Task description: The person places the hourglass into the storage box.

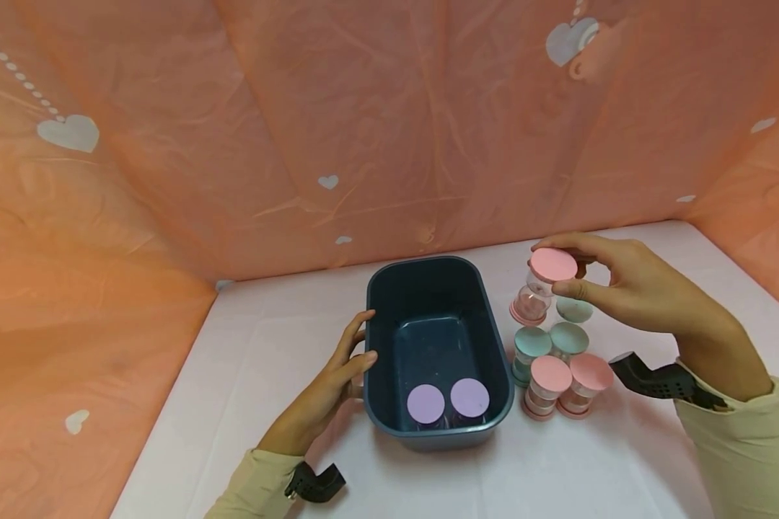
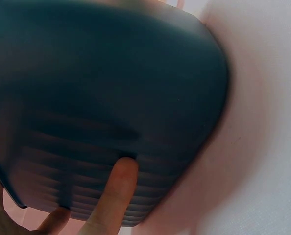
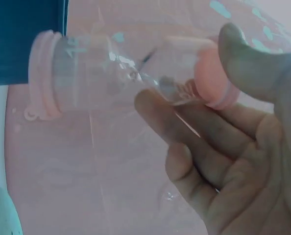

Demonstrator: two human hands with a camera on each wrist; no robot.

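Fingers (image 1: 568, 288) of the right hand (image 1: 623, 285) pinched the pink lid of a clear plastic jar with a pink base (image 1: 537, 288), thumb on the near edge and the other fingertips curled over the far edge. The jar hung tilted above the white table (image 1: 623, 461), just right of a dark blue rectangular plastic tub (image 1: 493, 346). In the right wrist view the clear body lay across the fingers (image 3: 184, 127) while the thumb pressed the lid.

Below and just near of the held jar stood a tight cluster of similar clear jars: two with pink lids (image 1: 571, 375) at the near edge and three with teal lids (image 1: 552, 337) behind them, one of those partly hidden under the hand. They stood close against the tub's right wall.

Inside the tub, against its near wall, two jars with lilac lids (image 1: 448, 401) sat side by side.

On the left, the left hand (image 1: 337, 378) rested with straight, slightly spread fingers against the tub's left outer wall, one fingertip (image 2: 118, 181) pressed on its ribbed surface. An orange cloth with white hearts (image 1: 234, 144) closed off the far and side edges of the table.
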